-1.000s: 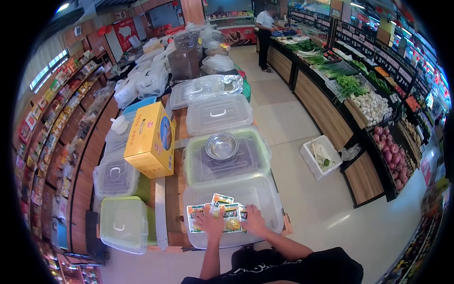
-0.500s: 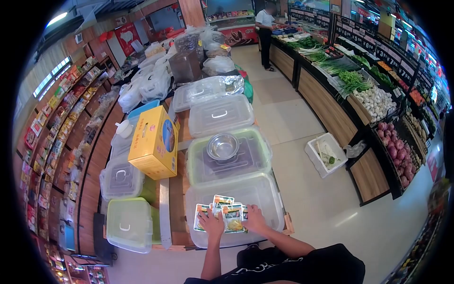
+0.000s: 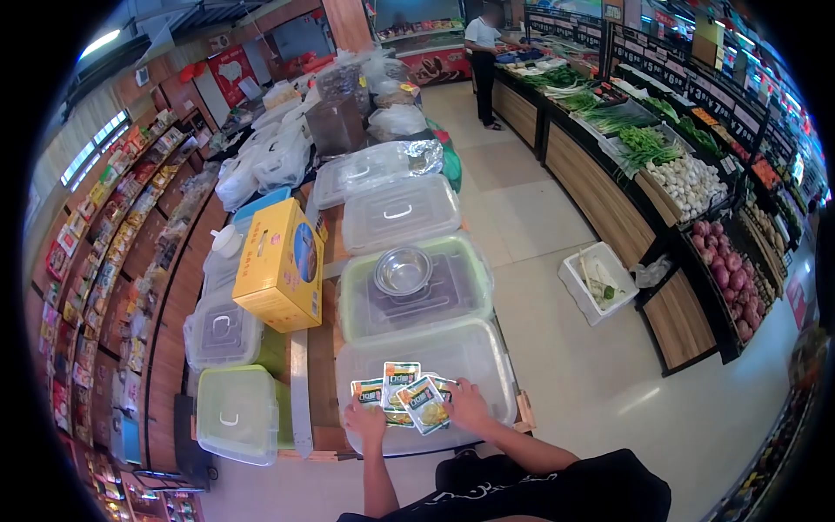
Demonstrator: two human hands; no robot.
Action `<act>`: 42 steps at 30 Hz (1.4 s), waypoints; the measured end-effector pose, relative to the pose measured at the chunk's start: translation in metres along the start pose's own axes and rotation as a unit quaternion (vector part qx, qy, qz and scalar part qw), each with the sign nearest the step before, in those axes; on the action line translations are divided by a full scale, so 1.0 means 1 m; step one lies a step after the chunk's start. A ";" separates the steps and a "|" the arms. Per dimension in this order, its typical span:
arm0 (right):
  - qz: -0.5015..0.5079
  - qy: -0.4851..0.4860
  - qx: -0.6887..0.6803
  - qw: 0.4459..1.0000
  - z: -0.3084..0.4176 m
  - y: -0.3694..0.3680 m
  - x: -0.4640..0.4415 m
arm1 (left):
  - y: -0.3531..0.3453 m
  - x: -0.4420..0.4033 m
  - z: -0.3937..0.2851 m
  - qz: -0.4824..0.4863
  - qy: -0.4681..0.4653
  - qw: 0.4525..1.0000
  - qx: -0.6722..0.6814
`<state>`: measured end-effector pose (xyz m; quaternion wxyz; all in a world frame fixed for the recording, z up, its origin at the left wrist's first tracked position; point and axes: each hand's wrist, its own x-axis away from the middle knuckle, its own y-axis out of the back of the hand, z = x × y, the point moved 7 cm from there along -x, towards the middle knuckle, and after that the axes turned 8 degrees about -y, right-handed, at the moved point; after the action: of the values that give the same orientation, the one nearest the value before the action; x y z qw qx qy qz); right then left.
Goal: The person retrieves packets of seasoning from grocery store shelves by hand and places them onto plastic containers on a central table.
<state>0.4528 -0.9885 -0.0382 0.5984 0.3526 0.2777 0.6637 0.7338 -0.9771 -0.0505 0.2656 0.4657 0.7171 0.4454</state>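
Several flat food packets with green, white and yellow print lie overlapping on the near clear plastic lid (image 3: 487,348). My left hand (image 3: 365,421) is at the left side of the pile, its fingers closed on the lower edge of the left food packet (image 3: 369,391). My right hand (image 3: 469,407) grips the right-hand packets at their edge, partly covering them. Between my hands, a tilted food packet (image 3: 424,405) lies over the others, and an upright food packet (image 3: 401,377) shows behind it.
A metal bowl (image 3: 403,271) sits on the green-rimmed tub (image 3: 348,304) beyond. To the left stands a yellow carton (image 3: 277,265). A white foam box (image 3: 597,283) is on the floor at right, near vegetable stands. A person (image 3: 483,70) stands at the far end.
My left hand has moved left and down from on top of the packets to the pile's left edge. The front packet has turned to a tilt, and the packets behind it show more.
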 end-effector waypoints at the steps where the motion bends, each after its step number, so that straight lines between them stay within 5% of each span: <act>1: -0.008 0.022 0.006 1.000 0.002 0.002 0.003 | 0.005 0.000 -0.001 0.000 0.013 1.000 0.017; 5: -0.034 0.130 0.031 0.990 0.018 0.006 0.014 | 0.015 0.003 0.003 -0.114 -0.045 0.990 0.069; 10: 0.011 0.129 0.001 0.992 0.013 -0.008 0.019 | 0.057 0.009 -0.016 -0.124 -0.007 0.990 0.071; 13: 0.017 0.141 -0.032 0.989 0.019 0.001 0.020 | 0.078 0.023 -0.048 -0.169 -0.099 0.964 0.177; 16: 0.129 0.095 -0.242 0.957 0.017 0.000 0.014 | 0.065 0.042 -0.094 -0.024 -0.081 0.962 0.262; 20: 0.272 0.014 -0.476 0.836 -0.008 0.001 0.012 | 0.018 0.078 -0.146 0.146 -0.132 0.904 0.380; 24: 0.278 -0.057 -0.457 0.843 -0.045 0.053 0.033 | -0.018 0.115 -0.176 0.285 -0.075 0.799 0.524; 28: 0.290 -0.091 -0.420 0.855 -0.089 0.082 0.056 | -0.049 0.151 -0.197 0.369 -0.050 0.795 0.480; 36: 0.291 -0.118 -0.476 0.822 -0.161 0.129 0.082 | -0.071 0.206 -0.265 0.459 -0.136 0.808 0.345; 42: 0.296 -0.066 -0.534 0.790 -0.184 0.159 0.093 | -0.126 0.229 -0.280 0.428 -0.079 0.755 0.490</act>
<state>0.2074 -0.9069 -0.0094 0.4825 0.0851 -0.2787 0.8260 0.3593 -0.9014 -0.0244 -0.1615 0.8242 0.5392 0.0622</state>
